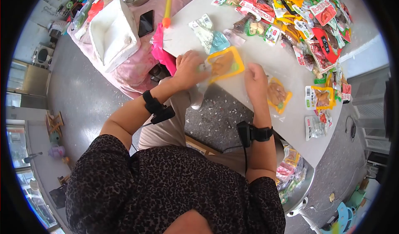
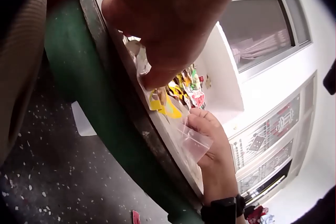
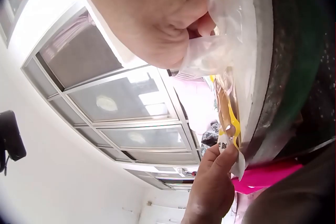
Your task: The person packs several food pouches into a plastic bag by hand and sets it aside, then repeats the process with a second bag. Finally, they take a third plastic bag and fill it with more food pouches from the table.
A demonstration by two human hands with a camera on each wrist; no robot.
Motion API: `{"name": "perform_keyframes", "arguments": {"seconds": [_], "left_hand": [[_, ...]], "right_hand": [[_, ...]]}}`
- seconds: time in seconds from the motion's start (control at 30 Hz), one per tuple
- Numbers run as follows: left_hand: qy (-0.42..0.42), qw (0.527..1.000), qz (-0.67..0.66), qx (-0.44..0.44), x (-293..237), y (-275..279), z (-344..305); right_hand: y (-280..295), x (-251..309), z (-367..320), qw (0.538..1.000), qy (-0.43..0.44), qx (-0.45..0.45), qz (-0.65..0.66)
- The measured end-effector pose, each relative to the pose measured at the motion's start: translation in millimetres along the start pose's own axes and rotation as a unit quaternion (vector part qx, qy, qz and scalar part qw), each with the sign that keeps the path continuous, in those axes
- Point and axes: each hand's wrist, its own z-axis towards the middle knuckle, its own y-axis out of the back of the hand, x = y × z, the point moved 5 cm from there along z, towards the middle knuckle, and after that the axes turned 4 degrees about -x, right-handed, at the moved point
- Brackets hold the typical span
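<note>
My left hand pinches one end of a flat yellow-edged food packet with pale brown pieces inside, over the near edge of the white table. Thumb and fingers press on its corner in the right wrist view, where the left hand is below. The right hand, fingers curled, holds a clear plastic bag, which hangs from it in the left wrist view. In the right wrist view the bag's clear film lies close to the packet's far end. Another yellow-edged packet lies beside the right wrist.
A large heap of colourful food packets covers the table's far right. A white-and-teal packet lies ahead of the left hand. At left are a white foam box and a phone. A basin of packets stands below right.
</note>
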Motion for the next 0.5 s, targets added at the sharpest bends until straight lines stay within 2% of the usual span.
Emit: {"name": "perform_keyframes", "arguments": {"seconds": [0.1, 0.2, 0.3, 0.4, 0.43, 0.5], "left_hand": [[-0.026, 0.988, -0.155, -0.009, 5, -10, -3], [0.096, 0.909, -0.406, 0.001, 8, -15, -13], [0.126, 0.867, -0.475, 0.085, 4, -5, -11], [0.177, 0.843, -0.492, 0.127, -3, 7, 0], [0.191, 0.813, -0.526, 0.162, -7, 8, 4], [0.178, 0.827, -0.489, 0.21, -3, 6, 14]], "right_hand": [[2, 4, 0, 0.999, 0.025, -0.008, -0.033], [3, 8, -2, 0.997, 0.053, -0.031, -0.039], [5, 19, -4, 0.993, 0.094, -0.048, -0.055], [7, 29, -5, 0.985, 0.137, -0.056, -0.087], [6, 31, -6, 0.982, 0.15, -0.057, -0.097], [5, 37, -7, 0.98, 0.159, -0.037, -0.117]]}}
